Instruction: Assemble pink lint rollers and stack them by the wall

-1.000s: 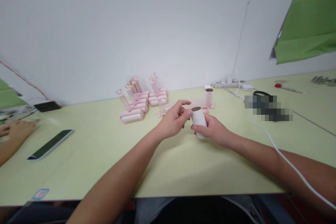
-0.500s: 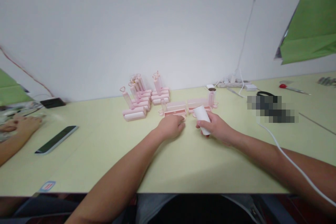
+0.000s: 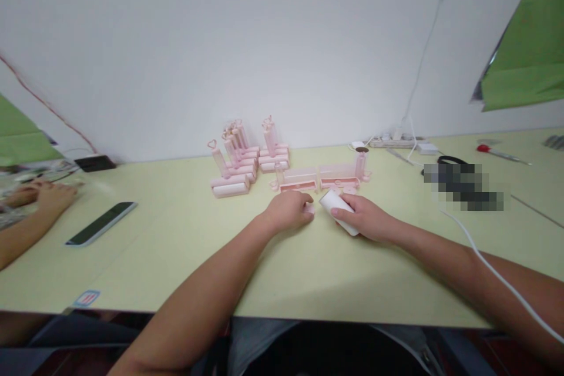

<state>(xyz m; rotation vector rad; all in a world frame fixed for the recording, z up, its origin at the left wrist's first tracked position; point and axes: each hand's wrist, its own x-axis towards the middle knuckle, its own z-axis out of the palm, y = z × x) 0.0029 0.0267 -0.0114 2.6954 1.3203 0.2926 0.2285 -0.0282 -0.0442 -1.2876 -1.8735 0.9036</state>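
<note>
My right hand (image 3: 363, 217) is closed around a white paper roll (image 3: 339, 210), tilted with its upper end toward my left hand. My left hand (image 3: 288, 211) pinches a small pale pink piece (image 3: 309, 208), perhaps an end cap; the fingers partly hide it. The two hands are a short gap apart, low over the table. Just beyond them lie two opened pink lint roller cases (image 3: 339, 183) with clear covers and short handles. A couple of small pink round parts (image 3: 349, 190) rest behind my right hand.
Several pink lint rollers with white rolls (image 3: 231, 189) stand in rows at the back left. A phone (image 3: 102, 223) lies left, near another person's hands (image 3: 55, 197). At right are a power strip (image 3: 391, 142), a red-handled screwdriver (image 3: 502, 154) and a white cable (image 3: 493, 276).
My left hand has drawn back slightly from the pink case with a small pink piece in its fingers. My right hand has tipped the white roll further toward the left.
</note>
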